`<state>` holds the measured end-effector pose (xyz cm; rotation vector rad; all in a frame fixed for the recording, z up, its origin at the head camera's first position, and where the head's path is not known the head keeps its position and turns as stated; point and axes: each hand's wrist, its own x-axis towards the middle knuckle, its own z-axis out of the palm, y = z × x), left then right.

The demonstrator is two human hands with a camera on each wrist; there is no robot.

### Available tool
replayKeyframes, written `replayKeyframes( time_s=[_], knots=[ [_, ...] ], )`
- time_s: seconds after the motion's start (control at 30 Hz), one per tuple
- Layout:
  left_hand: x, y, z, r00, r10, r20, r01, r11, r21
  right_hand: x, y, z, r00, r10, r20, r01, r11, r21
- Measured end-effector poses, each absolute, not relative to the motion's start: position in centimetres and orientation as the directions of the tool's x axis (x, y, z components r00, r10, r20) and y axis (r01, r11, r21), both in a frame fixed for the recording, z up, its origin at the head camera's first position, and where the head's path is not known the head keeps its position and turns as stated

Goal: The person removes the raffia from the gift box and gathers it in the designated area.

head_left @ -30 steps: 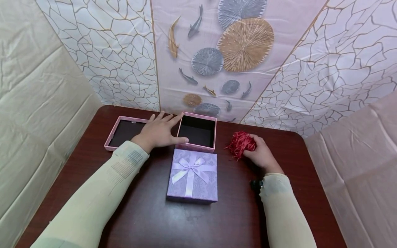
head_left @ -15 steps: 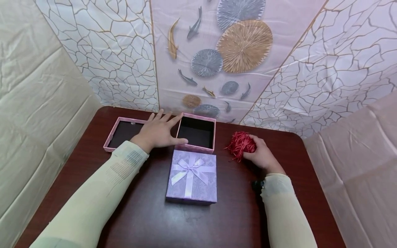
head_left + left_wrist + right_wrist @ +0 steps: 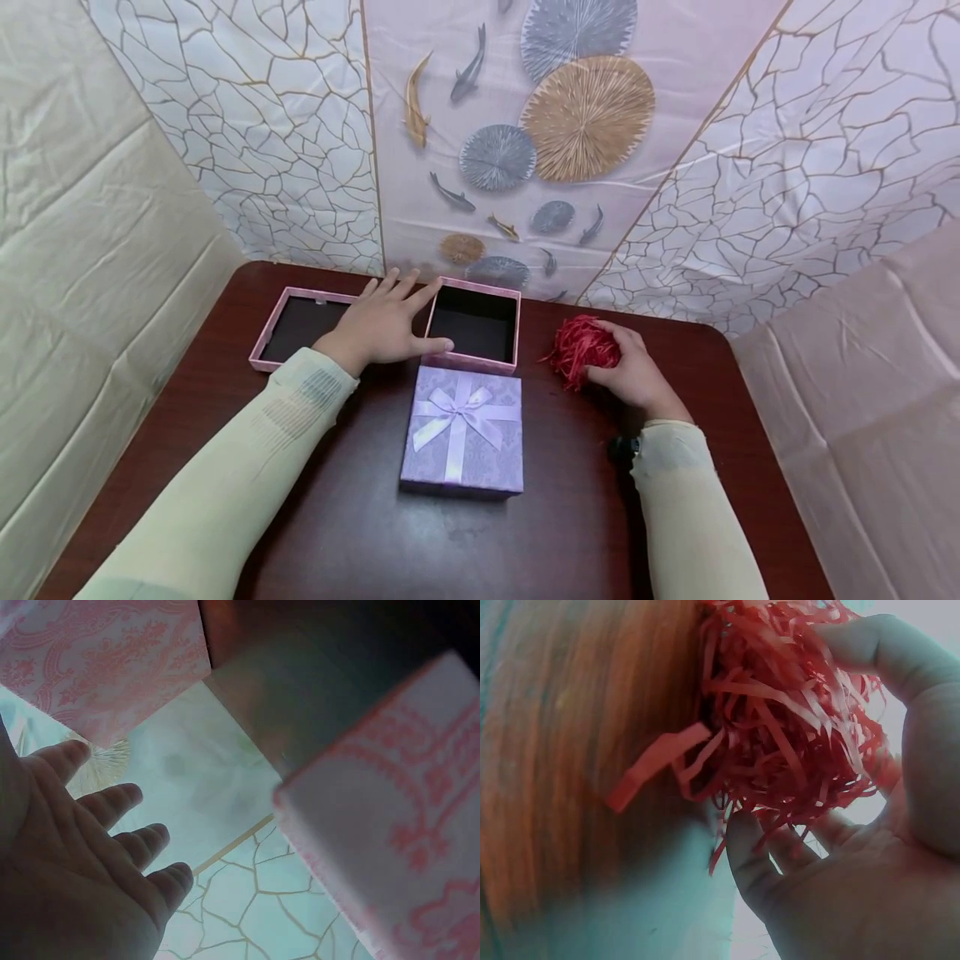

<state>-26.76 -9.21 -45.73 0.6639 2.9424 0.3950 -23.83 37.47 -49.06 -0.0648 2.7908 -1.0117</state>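
Observation:
In the head view, my left hand (image 3: 377, 325) has its fingers spread and straight beside the pink open box (image 3: 474, 362). Its thumb lies at the near-left rim and its forefinger reaches the far-left corner. The box's inside is black. To the right, my right hand (image 3: 633, 371) grips a bundle of red shredded paper (image 3: 581, 350). The right wrist view shows thumb and fingers curled round the red shreds (image 3: 780, 720), with a few strips hanging loose. Patterned pink cardboard (image 3: 112, 660) appears above the left fingers in the left wrist view.
A pink-edged lid with a black inside (image 3: 300, 325) lies left of my left hand. Directly in front of the pink box sits a closed purple gift box with a ribbon bow (image 3: 461, 429). Fabric walls surround the dark wooden table (image 3: 360, 533).
The head view has tipped up slightly, so everything sits a little lower. Both hands stay nearly in place; the red shredded paper looks slightly more gathered in the right hand.

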Motion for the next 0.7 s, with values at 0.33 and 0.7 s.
replayKeyframes(
  time_s=[0.33,0.7],
  knots=[
    [-26.6,-9.5,-45.8,-0.891,0.452,0.036,0.435,0.83,0.349,-23.7,37.1,-48.1,-0.987,-0.095,-0.131,0.01,0.771,-0.636],
    [-25.3,-10.0,-44.4,-0.899,0.431,0.075,0.428,0.832,0.353,-22.9,37.0,-46.9,-0.993,-0.101,-0.066,-0.039,0.787,-0.615]
  ],
)
